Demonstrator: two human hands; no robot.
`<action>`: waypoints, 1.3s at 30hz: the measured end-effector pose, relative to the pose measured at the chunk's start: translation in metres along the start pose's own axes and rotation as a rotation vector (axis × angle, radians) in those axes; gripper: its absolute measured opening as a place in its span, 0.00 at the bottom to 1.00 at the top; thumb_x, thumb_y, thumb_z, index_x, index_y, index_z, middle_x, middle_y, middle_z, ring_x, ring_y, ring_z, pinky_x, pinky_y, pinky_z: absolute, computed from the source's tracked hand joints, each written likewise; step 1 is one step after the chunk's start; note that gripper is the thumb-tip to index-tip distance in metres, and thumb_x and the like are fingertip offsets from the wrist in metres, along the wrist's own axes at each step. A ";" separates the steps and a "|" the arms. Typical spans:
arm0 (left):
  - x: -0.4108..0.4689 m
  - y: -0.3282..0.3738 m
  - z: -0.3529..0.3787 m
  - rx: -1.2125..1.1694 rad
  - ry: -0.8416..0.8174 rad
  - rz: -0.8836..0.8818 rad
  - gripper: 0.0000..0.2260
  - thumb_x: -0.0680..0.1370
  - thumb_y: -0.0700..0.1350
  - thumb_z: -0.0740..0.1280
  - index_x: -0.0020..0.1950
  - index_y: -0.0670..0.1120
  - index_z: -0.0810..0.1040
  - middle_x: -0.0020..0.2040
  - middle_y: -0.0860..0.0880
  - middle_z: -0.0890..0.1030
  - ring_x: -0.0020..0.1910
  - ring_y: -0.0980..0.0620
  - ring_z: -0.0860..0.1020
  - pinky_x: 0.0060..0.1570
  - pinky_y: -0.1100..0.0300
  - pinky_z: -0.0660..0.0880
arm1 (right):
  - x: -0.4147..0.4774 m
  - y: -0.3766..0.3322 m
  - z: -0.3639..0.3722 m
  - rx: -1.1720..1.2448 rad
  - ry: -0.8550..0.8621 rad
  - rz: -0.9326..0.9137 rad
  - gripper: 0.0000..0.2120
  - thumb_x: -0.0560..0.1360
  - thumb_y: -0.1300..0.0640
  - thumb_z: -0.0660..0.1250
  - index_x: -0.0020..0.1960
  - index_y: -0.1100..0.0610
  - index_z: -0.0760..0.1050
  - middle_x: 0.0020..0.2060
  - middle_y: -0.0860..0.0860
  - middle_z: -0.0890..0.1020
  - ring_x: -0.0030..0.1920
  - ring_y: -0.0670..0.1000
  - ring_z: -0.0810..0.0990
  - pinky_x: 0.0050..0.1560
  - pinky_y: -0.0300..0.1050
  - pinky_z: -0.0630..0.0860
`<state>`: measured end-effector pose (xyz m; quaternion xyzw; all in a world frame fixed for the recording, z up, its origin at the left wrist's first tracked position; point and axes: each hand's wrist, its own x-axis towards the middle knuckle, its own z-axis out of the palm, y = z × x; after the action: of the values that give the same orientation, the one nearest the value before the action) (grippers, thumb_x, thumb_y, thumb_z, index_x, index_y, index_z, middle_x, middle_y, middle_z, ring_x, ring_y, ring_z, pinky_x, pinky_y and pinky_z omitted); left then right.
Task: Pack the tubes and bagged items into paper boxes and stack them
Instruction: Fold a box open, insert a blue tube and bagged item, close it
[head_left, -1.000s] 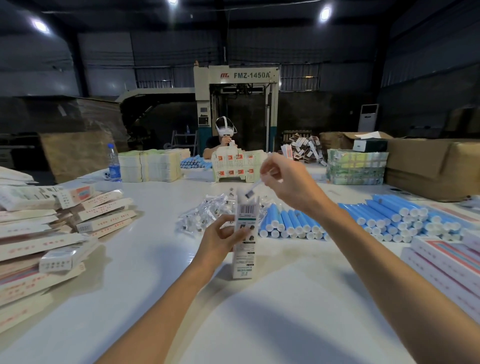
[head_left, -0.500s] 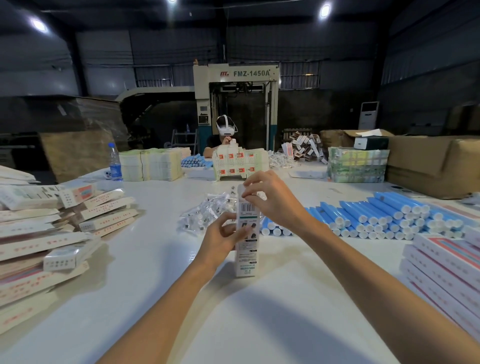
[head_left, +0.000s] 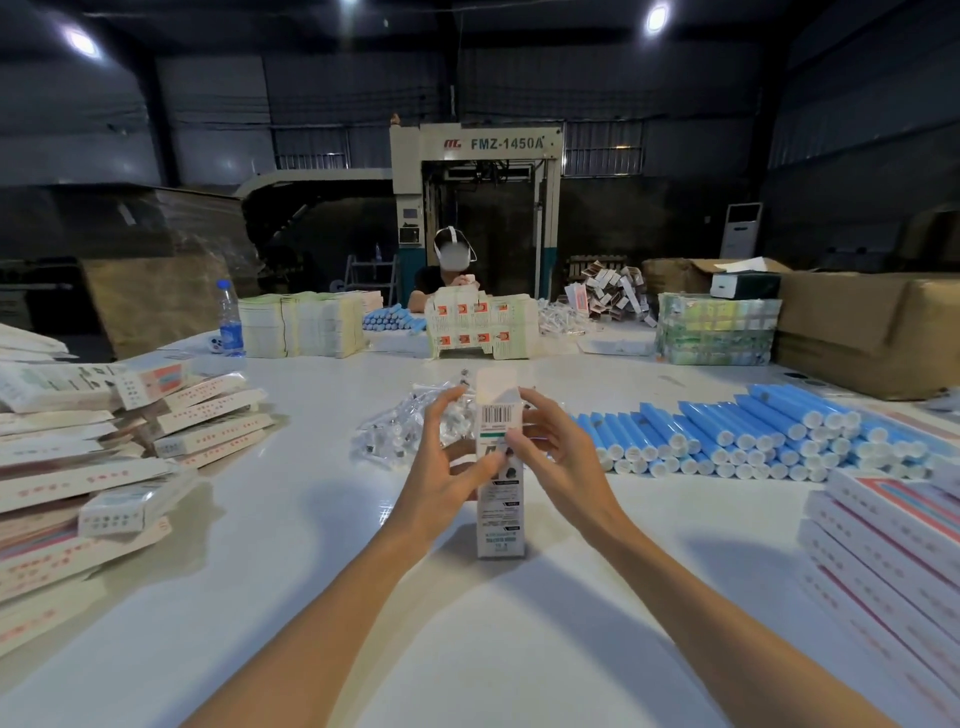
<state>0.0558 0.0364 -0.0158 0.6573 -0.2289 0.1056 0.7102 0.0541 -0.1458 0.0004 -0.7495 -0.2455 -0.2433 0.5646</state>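
The paper box stands upright on the tabletop, flap raised; the right grip has dropped from its top to clamp its side; the left grip stays clamped opposite.

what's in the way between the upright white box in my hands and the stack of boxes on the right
Nothing visible. Bare white table lies between the upright white paper box and the stacked pink-and-white flat boxes; the blue plastic tubes lie farther back, off that line.
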 end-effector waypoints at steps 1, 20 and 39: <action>0.000 0.000 0.000 0.032 -0.013 0.020 0.36 0.80 0.46 0.77 0.79 0.67 0.62 0.62 0.49 0.86 0.61 0.51 0.84 0.50 0.52 0.85 | -0.001 0.000 -0.001 0.006 -0.007 0.002 0.22 0.82 0.53 0.71 0.75 0.46 0.73 0.57 0.45 0.85 0.59 0.49 0.83 0.61 0.50 0.81; 0.009 -0.006 -0.004 0.331 -0.100 0.120 0.31 0.80 0.53 0.76 0.78 0.58 0.65 0.57 0.51 0.87 0.58 0.49 0.85 0.55 0.53 0.84 | 0.013 -0.013 -0.008 0.028 0.008 -0.027 0.10 0.87 0.51 0.61 0.53 0.52 0.80 0.49 0.48 0.85 0.52 0.50 0.84 0.52 0.49 0.82; 0.007 -0.002 -0.005 0.330 -0.086 0.073 0.28 0.79 0.52 0.76 0.75 0.65 0.68 0.60 0.54 0.87 0.61 0.51 0.84 0.61 0.47 0.83 | 0.039 -0.021 -0.027 -0.014 -0.096 -0.118 0.02 0.83 0.62 0.68 0.55 0.58 0.76 0.51 0.49 0.87 0.55 0.52 0.86 0.51 0.52 0.86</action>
<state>0.0639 0.0403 -0.0140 0.7600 -0.2622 0.1394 0.5781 0.0682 -0.1633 0.0471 -0.7485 -0.3145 -0.2415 0.5316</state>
